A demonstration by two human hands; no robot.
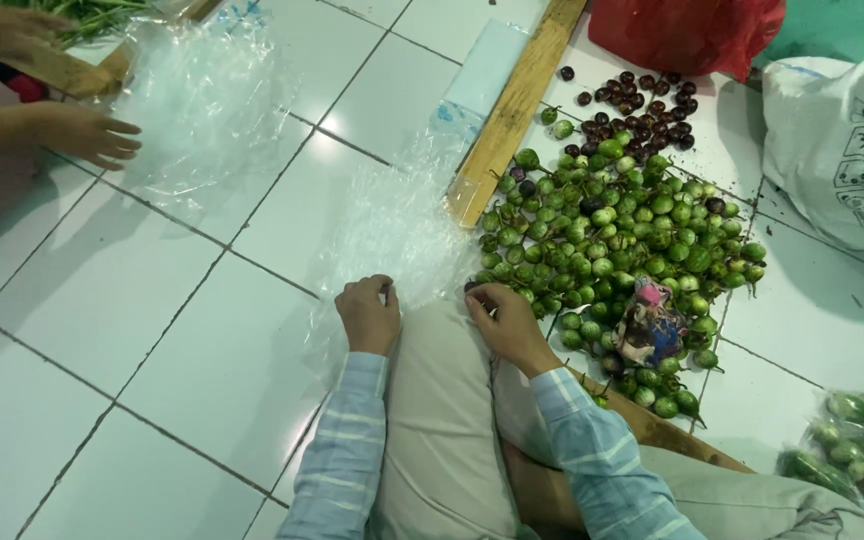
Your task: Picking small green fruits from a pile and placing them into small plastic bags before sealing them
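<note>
My left hand [369, 312] and my right hand [504, 318] rest close together just past my beige knee [440, 400], both pinching the near edge of a clear plastic bag [392, 225] that lies flat on the white tiled floor. The right hand's fingertips touch the bag's right corner, right beside a heap of small round green eggplants [622, 235]. A small colourful cloth pouch [649, 322] lies on the near side of that heap. Both sleeves are blue striped.
Dark purple round fruits [642, 105] lie beyond the green heap. A wooden plank [512, 105] runs diagonally by the pile. A red bag [687, 30], a white sack [842, 150], packed eggplants [847, 445]. Another person's hand [87, 132] touches more clear plastic [207, 95] at far left.
</note>
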